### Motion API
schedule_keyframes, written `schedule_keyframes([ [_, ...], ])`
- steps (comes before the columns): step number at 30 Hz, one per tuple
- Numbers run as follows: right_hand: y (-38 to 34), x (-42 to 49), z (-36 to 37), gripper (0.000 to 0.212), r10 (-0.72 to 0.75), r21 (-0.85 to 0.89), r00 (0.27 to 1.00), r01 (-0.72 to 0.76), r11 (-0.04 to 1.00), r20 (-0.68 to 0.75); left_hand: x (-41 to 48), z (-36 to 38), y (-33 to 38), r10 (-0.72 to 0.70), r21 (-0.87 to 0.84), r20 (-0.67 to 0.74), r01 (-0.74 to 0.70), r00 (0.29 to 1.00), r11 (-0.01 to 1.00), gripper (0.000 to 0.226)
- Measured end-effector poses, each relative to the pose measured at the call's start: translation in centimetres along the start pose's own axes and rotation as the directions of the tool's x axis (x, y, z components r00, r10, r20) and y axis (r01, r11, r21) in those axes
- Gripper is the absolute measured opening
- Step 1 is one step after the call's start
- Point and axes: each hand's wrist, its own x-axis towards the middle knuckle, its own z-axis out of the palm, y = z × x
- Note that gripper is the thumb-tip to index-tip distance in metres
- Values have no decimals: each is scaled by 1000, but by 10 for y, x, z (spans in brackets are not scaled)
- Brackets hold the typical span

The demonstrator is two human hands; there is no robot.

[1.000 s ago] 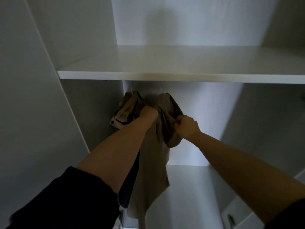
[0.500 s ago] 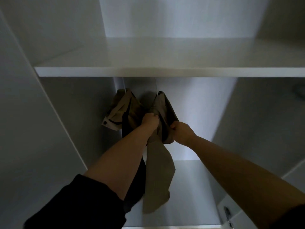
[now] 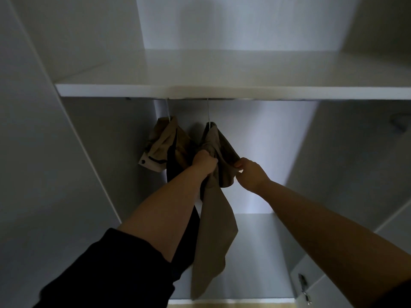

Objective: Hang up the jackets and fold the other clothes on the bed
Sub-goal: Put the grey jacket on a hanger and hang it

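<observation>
Your left hand (image 3: 203, 162) clutches the tan jacket (image 3: 213, 236); your right hand (image 3: 250, 172) pinches its edge, probably to straighten it on the hanger (image 3: 208, 113).

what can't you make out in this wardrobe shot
Head view:
Rail: hidden behind the front edge of the shelf; only two hanger hooks show.
Hanger shoulders: covered by the tan jacket.
Fingers of the left hand: buried in that jacket's folds; the right hand pinches its edge.
Dark fabric: lining or separate garment, cannot tell; the left forearm covers much of it.
Fitting on the right wall: too dim and blurred to identify.
</observation>
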Motion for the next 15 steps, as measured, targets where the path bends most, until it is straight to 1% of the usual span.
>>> schedule_keyframes([
  [3, 3, -11, -9, 28, -45, -23, 998, 44, 999, -38, -13, -4, -9, 121, 3, -76, -121, 990, 993, 42],
  [5, 9, -21, -16, 37, -75, -74, 994, 70, 995, -81, -28, -7, -9, 234, 124, -190, -213, 954, 969, 42],
  [7, 15, -33, -26, 42, -100, -107, 987, 87, 991, -128, -45, -5, -5, 382, 295, -261, -303, 887, 906, 49],
  [9, 22, -47, -37, 44, -128, -138, 976, 104, 985, -179, -64, 2, 2, 520, 445, -261, -377, 813, 812, 57],
  [11, 30, -64, -50, 45, -153, -178, 961, 113, 978, -229, -84, 10, 9, 621, 584, -222, -407, 752, 702, 60],
  [13, 39, -83, -64, 44, -164, -234, 947, 99, 967, -277, -107, 20, 17, 672, 676, -160, -416, 723, 608, 64],
  [15, 48, -107, -77, 45, -169, -286, 932, 75, 955, -321, -132, 34, 26, 695, 721, -101, -428, 712, 544, 67],
])
